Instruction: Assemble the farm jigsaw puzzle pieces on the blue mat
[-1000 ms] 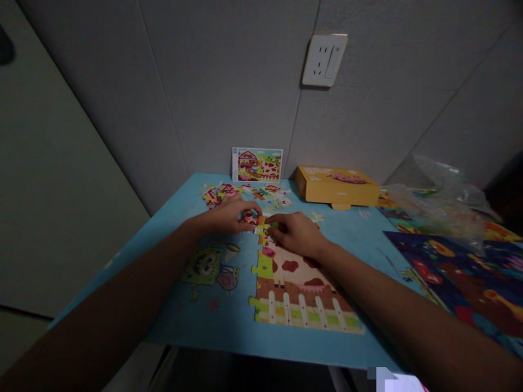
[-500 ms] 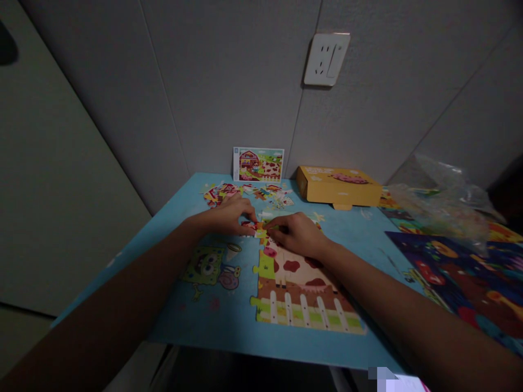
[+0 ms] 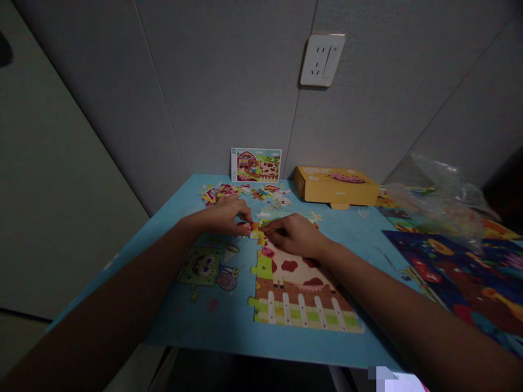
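A partly joined jigsaw puzzle (image 3: 302,283) with a spotted cow and a white fence lies on the blue table. My left hand (image 3: 229,216) pinches a small red and white puzzle piece (image 3: 244,228) at the puzzle's upper left edge. Beside it, my right hand (image 3: 292,233) rests over the puzzle's upper part, its index finger and thumb close together at the same edge. Whether anything is between those fingertips is too small to tell. Loose pieces (image 3: 269,195) lie in a pile behind my left hand.
A picture card (image 3: 256,165) of the farm scene leans on the wall. To its right sits a yellow box (image 3: 339,188). Clear plastic wrap (image 3: 445,207) and a dark colourful picture sheet (image 3: 461,277) lie at the right of the blue table (image 3: 229,337).
The whole view has shifted slightly. My hands stay at the puzzle's upper left edge, with the right fingertips slightly nearer the piece by my left hand.
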### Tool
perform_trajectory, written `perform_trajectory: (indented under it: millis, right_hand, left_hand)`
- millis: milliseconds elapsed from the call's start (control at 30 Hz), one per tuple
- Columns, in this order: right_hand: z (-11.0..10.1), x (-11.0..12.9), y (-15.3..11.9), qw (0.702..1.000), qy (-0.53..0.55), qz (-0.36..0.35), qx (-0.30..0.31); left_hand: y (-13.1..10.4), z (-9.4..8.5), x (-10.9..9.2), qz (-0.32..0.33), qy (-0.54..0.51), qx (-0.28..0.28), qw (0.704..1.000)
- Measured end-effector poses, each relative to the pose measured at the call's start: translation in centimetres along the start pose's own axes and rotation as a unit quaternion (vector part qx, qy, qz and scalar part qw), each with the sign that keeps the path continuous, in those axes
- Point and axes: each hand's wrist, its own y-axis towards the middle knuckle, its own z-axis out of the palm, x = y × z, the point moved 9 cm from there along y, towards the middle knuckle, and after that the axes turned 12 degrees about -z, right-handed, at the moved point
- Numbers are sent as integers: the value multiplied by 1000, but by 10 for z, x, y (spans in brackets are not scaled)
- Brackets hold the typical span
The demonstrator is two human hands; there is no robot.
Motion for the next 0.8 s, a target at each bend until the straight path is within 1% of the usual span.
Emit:
perform_trajectory:
  millis: [300, 500, 800]
  right_hand:
    - [-3, 1, 0, 1000, -7, 6, -9]
    - [-4, 1, -1, 1000, 6, 19, -18]
    - [-3, 1, 0, 1000, 10, 16, -19]
  left_hand:
    - [0, -1, -2, 11, -4, 4, 1000]
    - [1, 0, 0, 0, -4, 6, 1000]
    - [0, -2, -6, 27, -8, -6, 1000]
